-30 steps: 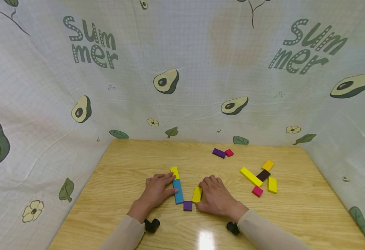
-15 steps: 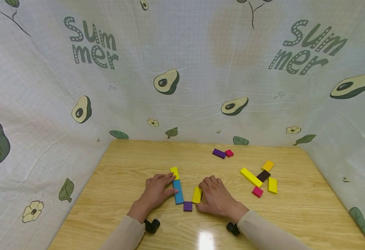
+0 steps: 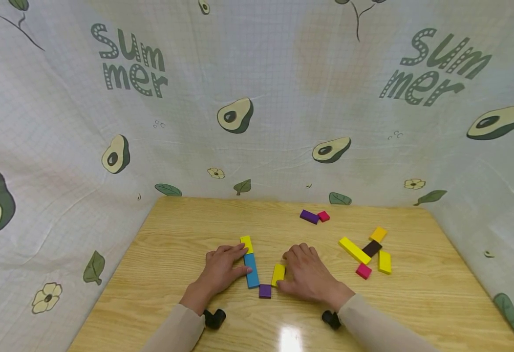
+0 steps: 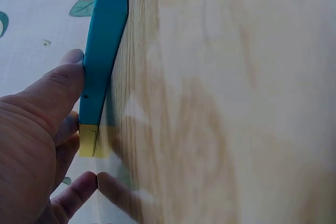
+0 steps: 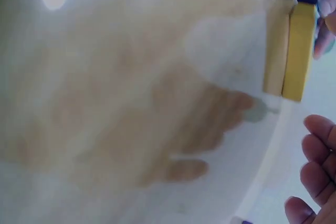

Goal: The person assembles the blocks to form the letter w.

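Hands well apart on the pale wood-grain desk (image 3: 186, 225). Left hand (image 3: 222, 268): fingers extended, thumb against a long blue rectangular block (image 3: 252, 277), other fingers at the yellow rectangular block (image 3: 248, 244) abutting its far end. Right hand (image 3: 307, 274): fingers loosely bent, thumb close by a second yellow rectangular block (image 3: 278, 275); thumb contact cannot be told, fingertips clear of it in wrist view. A small purple square block (image 3: 265, 291) joins the near ends of blue and second yellow. Toward desk's right edge: long yellow bar (image 3: 354, 251), dark brown block (image 3: 372, 249), orange block (image 3: 378, 234), short yellow slab (image 3: 385, 262), pinkish-red cube (image 3: 364, 271). Near far edge, slightly right of middle: purple bar (image 3: 309, 216) beside small red block (image 3: 324, 216).
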Demonstrator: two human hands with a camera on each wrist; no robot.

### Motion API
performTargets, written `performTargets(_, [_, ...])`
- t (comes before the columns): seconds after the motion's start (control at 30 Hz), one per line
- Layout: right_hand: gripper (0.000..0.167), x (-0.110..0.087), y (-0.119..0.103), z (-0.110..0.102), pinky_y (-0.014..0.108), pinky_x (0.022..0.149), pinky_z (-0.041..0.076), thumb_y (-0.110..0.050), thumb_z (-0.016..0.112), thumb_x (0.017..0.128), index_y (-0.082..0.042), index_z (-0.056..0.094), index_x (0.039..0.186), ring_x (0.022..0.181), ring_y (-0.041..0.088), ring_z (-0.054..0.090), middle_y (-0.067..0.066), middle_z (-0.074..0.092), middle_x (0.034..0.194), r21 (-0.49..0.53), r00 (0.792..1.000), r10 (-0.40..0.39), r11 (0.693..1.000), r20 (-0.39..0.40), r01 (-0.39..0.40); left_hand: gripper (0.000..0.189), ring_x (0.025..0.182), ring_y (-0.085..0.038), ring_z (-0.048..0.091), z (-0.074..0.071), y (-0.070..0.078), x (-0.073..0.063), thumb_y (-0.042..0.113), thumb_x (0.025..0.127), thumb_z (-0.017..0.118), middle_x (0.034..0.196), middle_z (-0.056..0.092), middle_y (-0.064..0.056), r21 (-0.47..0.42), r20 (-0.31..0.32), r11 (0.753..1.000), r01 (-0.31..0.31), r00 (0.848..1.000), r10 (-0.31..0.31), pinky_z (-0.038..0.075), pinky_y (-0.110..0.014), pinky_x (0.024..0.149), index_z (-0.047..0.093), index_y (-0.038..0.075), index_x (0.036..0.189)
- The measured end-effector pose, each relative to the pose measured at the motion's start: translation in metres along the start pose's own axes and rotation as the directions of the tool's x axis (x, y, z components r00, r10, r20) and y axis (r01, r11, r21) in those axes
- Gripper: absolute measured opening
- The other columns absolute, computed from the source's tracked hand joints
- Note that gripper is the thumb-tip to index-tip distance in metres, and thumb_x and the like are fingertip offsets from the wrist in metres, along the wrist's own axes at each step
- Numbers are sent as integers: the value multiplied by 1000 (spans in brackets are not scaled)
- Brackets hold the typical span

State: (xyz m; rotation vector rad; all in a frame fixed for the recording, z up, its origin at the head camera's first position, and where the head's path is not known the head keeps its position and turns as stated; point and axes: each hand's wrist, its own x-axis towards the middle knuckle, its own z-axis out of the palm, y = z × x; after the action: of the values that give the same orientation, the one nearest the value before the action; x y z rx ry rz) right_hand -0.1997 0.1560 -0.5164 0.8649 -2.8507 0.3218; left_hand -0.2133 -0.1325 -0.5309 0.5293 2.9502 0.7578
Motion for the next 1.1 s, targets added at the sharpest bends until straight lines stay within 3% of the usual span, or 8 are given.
performTargets(0.2, [60, 7, 17, -9, 49, 100, 42, -51, 77, 89, -6, 68, 126, 110, 29, 52, 8, 63, 120, 32, 996, 84, 996, -25, -83, 63, 144, -31, 47, -1, 0, 0, 54, 98, 70, 162, 51, 5, 13, 2, 1000, -8, 1000, 8, 31, -64, 107, 59, 24, 153])
performTargets(0.53, [60, 26, 62, -23, 54, 97, 40, -43, 77, 92, 0, 62, 132, 117, 37, 49, 17, 60, 126, 17, 977, 196, 981, -81, -196, 63, 144, -32, 47, -2, 0, -1, 53, 98, 70, 162, 51, 3, 9, 7, 1000, -10, 1000, 10, 31, -64, 107, 59, 22, 153])
performTargets(0.8, [61, 42, 92, -26, 61, 99, 39, -36, 73, 96, 6, 57, 137, 122, 45, 48, 26, 58, 133, -6, 969, 230, 973, -91, -232, 64, 145, -32, 46, -1, 0, -1, 53, 99, 69, 163, 50, 4, 6, 23, 1000, 0, 1000, 0, 30, -64, 108, 58, 23, 154])
performTargets(1.1, [60, 58, 114, -21, 63, 102, 38, -34, 67, 98, 4, 54, 143, 124, 45, 47, 26, 56, 137, -35, 965, 253, 966, -61, -256, 63, 145, -31, 47, 0, -1, 0, 53, 98, 70, 163, 50, 4, -5, 11, 1000, -1, 1000, 2, 31, -64, 108, 59, 22, 153])
